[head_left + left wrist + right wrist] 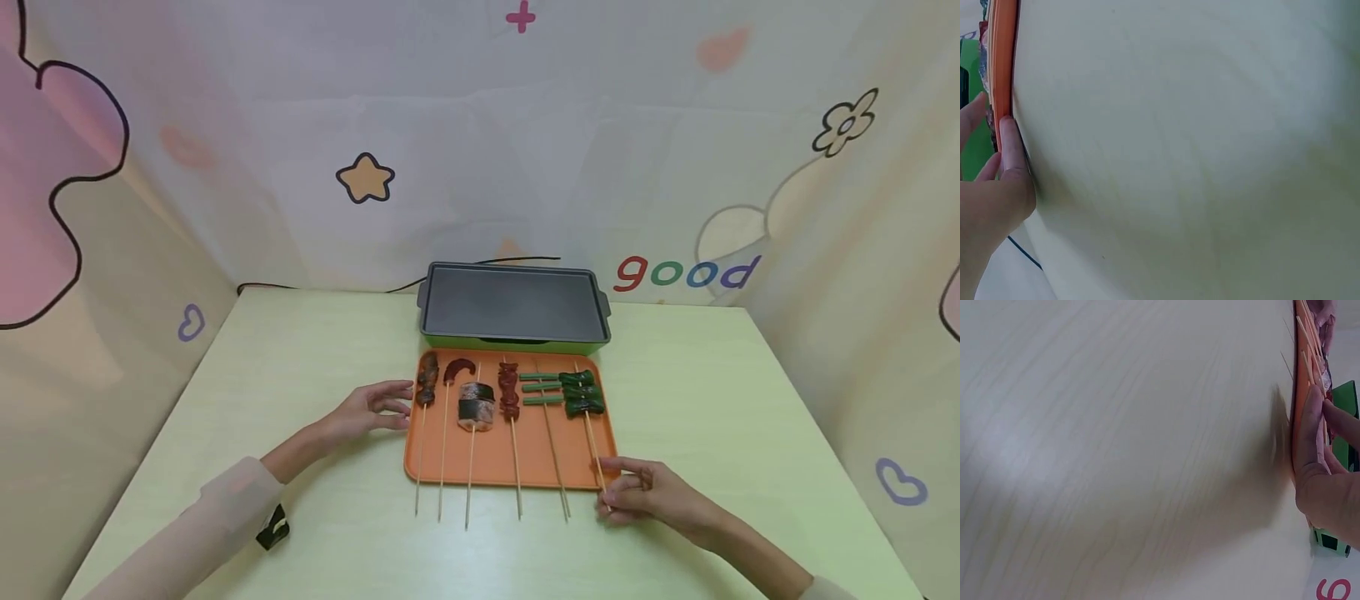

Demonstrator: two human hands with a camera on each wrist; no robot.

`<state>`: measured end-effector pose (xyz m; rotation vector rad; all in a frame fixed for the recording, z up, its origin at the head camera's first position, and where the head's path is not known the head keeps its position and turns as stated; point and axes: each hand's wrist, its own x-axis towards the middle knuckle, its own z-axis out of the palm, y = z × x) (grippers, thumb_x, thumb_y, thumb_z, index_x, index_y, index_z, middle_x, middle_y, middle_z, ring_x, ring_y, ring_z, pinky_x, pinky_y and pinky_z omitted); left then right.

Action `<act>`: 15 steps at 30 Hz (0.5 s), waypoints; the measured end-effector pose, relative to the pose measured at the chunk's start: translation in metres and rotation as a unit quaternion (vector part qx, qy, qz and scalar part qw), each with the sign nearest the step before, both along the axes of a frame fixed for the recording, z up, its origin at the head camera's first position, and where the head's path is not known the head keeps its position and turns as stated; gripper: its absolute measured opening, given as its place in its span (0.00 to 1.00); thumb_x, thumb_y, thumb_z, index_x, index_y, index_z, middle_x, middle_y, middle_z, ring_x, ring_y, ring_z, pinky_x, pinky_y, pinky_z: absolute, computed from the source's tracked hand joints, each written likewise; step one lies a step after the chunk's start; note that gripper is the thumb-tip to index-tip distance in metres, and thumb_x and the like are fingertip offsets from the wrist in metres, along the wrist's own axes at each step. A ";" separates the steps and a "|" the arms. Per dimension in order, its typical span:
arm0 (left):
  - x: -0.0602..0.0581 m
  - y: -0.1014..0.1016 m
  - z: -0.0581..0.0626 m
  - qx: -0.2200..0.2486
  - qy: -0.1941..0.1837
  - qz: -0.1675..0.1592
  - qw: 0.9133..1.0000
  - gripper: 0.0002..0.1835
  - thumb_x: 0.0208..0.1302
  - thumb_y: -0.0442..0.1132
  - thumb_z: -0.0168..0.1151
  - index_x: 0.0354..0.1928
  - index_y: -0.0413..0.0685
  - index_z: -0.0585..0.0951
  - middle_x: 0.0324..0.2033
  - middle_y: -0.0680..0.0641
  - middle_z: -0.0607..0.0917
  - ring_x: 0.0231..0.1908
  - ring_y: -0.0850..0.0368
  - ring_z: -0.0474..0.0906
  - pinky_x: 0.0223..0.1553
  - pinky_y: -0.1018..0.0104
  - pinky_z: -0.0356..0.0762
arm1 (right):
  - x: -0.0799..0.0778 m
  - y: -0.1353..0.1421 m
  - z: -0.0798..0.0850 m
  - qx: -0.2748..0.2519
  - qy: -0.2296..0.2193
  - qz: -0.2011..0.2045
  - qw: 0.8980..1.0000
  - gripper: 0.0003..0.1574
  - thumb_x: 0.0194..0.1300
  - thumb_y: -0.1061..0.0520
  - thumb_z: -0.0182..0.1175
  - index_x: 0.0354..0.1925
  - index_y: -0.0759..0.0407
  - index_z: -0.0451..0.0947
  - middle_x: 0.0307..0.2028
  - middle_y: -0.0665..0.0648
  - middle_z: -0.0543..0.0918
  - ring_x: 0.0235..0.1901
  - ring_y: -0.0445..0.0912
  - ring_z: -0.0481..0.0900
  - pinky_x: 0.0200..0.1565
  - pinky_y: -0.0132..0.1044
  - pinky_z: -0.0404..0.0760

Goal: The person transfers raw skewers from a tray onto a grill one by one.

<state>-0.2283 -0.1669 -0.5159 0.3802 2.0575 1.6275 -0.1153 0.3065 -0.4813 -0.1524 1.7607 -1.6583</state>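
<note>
An orange tray (491, 467) holds several skewers in a row, their sticks overhanging its front edge. My right hand (654, 493) pinches the stick of the rightmost skewer, a green leafy vegetable skewer (581, 395), near its lower end at the tray's front right corner. Beside it lies a green stalk skewer (542, 388). Farther left are a reddish meat skewer (508, 390), a dark-and-white banded skewer (476, 408), a curled dark red piece (459, 368) on a stick and a brown chunk skewer (427, 379). My left hand (371, 408) touches the tray's left edge with extended fingers.
Directly behind the tray stands a grill pan (517, 302) with a dark flat top and green base. A black cable (408, 286) runs along the table's back edge. Printed curtains (465, 167) enclose the pale table (337, 500). A dark strap piece (273, 527) shows under the left sleeve.
</note>
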 end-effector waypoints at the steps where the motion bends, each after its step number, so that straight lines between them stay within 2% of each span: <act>1: 0.000 0.000 0.000 0.003 -0.005 -0.002 1.000 0.38 0.67 0.31 0.67 0.76 0.34 0.63 0.70 0.30 0.70 0.61 0.46 0.79 0.55 0.70 0.81 | 0.000 0.001 0.001 -0.002 0.000 0.004 1.000 0.48 0.73 0.61 0.61 0.74 0.83 0.45 0.43 0.52 0.89 0.46 0.44 0.89 0.50 0.38 0.87; 5: 0.000 0.001 0.000 0.002 -0.016 0.002 1.000 0.39 0.65 0.31 0.69 0.76 0.37 0.64 0.71 0.32 0.70 0.60 0.49 0.79 0.54 0.70 0.81 | -0.001 0.002 0.002 -0.012 -0.002 0.011 1.000 0.47 0.74 0.62 0.59 0.74 0.82 0.45 0.45 0.52 0.89 0.48 0.44 0.89 0.52 0.37 0.86; 9: 0.000 0.003 0.001 -0.002 -0.011 0.006 1.000 0.39 0.64 0.31 0.69 0.76 0.38 0.65 0.72 0.33 0.70 0.59 0.48 0.79 0.53 0.70 0.80 | -0.001 0.002 0.004 -0.017 -0.005 0.004 1.000 0.47 0.73 0.62 0.60 0.74 0.82 0.46 0.47 0.51 0.88 0.50 0.43 0.88 0.53 0.36 0.86; 15: 0.001 0.005 0.001 -0.008 -0.003 0.008 1.000 0.39 0.63 0.29 0.69 0.75 0.37 0.65 0.71 0.32 0.70 0.59 0.48 0.79 0.53 0.71 0.80 | 0.003 0.004 0.005 0.005 0.000 -0.006 1.000 0.46 0.74 0.61 0.60 0.75 0.81 0.47 0.48 0.50 0.86 0.50 0.40 0.86 0.51 0.34 0.86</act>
